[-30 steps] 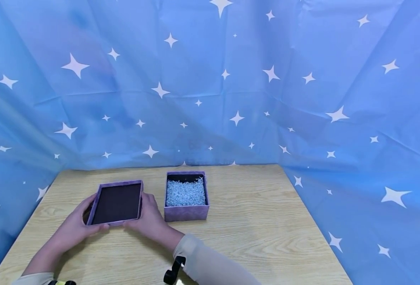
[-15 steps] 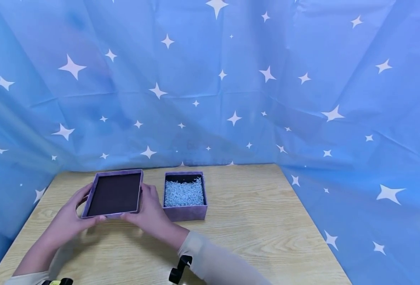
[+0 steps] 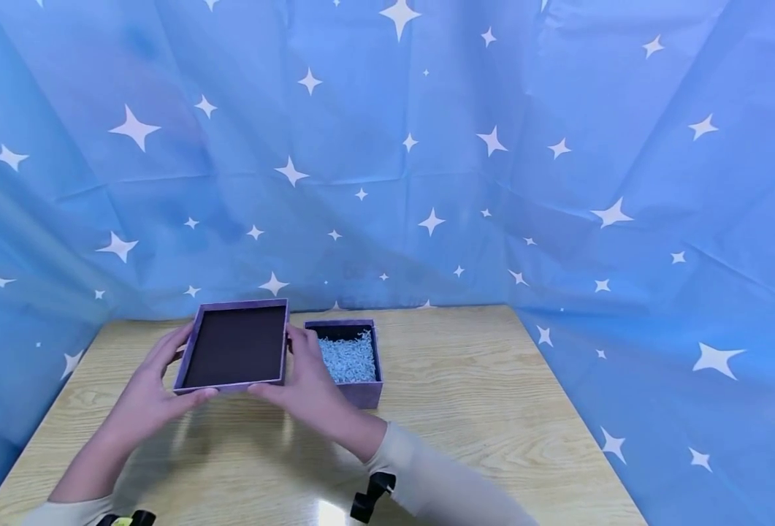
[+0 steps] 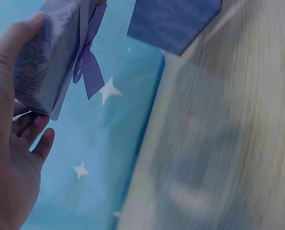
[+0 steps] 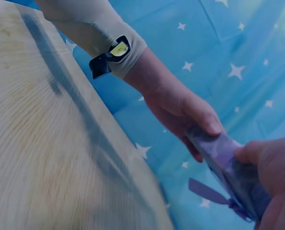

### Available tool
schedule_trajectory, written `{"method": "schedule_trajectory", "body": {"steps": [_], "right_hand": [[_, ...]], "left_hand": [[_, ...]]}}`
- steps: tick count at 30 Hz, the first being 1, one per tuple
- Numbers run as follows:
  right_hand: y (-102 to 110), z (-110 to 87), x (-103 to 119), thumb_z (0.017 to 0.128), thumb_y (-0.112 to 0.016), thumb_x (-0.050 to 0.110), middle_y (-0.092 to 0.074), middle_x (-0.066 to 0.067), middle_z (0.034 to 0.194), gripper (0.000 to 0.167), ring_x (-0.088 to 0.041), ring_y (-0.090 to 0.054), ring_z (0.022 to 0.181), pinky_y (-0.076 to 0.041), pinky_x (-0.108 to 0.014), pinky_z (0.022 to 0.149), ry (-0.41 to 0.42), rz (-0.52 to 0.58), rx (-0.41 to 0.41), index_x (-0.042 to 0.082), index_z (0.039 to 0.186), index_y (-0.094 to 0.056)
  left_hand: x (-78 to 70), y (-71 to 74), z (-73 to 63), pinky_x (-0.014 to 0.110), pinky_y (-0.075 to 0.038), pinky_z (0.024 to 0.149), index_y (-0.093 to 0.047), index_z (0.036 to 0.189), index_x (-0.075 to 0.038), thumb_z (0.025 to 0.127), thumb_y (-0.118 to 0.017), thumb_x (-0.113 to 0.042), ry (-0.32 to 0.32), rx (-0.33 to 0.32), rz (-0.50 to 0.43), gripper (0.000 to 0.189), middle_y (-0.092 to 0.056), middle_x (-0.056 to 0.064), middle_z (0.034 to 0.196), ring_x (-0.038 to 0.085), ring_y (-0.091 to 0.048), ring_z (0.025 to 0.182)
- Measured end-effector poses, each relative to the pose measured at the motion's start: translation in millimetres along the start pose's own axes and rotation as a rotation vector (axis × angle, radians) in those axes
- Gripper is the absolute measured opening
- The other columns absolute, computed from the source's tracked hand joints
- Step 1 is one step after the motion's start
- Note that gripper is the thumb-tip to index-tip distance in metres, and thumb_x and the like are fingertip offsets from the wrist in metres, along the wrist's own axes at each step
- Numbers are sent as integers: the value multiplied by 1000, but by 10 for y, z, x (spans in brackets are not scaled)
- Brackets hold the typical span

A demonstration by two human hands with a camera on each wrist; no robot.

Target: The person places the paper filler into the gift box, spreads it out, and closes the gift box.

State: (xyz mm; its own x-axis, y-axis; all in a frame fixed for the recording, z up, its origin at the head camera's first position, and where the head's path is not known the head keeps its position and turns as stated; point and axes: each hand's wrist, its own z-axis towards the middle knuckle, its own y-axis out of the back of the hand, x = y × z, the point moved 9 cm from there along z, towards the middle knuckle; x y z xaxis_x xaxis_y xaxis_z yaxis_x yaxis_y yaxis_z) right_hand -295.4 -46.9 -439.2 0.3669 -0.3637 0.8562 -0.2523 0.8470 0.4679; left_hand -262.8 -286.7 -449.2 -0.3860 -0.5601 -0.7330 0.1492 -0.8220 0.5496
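A purple box lid (image 3: 236,347) with a dark inside is held above the table, its hollow side facing the head camera. My left hand (image 3: 147,398) grips its left side, with the thumb along the near edge. The right side is gripped by my right hand (image 3: 311,387). In the left wrist view a purple ribbon bow (image 4: 87,62) hangs from the lid's outer face. Just right of the lid stands the matching box base (image 3: 364,395), partly hidden by the right hand. Light blue shredded paper (image 3: 349,358) fills much of it.
A wood-grain table (image 3: 479,409) carries the box base near its far edge. Blue cloth with white stars (image 3: 387,161) hangs behind and around the table. Each wrist wears a strapped black device (image 3: 372,495).
Both hands have lifted the lid off the tabletop area, first up and away, then to the right toward the box base. The base has stayed in place.
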Motion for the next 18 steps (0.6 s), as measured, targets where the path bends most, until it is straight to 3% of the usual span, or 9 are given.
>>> {"method": "schedule_trajectory", "body": {"steps": [4, 11, 18], "right_hand": [[189, -70, -90, 88, -98, 39, -44, 0, 156, 107, -15, -51, 144, -50, -41, 116, -11, -10, 2, 22, 174, -36], [566, -213, -305, 92, -95, 37, -39, -5, 164, 106, -24, -47, 153, -47, -50, 121, -35, -5, 10, 17, 175, -32], [933, -306, -504, 90, -97, 24, -43, -10, 159, 103, -29, -49, 151, -44, -51, 123, 25, 1, -7, 8, 172, -37]], "left_hand": [[-104, -148, 71, 6, -33, 106, -35, 175, -16, 79, -101, -10, -54, 4, -28, 117, -44, 17, 167, 0, -44, 138], [-258, -507, 215, 10, -36, 112, -35, 174, -10, 80, -103, -15, -118, 44, -50, 117, -43, 17, 168, 33, -51, 141], [-379, -897, 339, 26, -45, 115, -33, 175, -10, 81, -103, -19, -137, 77, -90, 118, -40, 14, 171, 36, -53, 143]]}}
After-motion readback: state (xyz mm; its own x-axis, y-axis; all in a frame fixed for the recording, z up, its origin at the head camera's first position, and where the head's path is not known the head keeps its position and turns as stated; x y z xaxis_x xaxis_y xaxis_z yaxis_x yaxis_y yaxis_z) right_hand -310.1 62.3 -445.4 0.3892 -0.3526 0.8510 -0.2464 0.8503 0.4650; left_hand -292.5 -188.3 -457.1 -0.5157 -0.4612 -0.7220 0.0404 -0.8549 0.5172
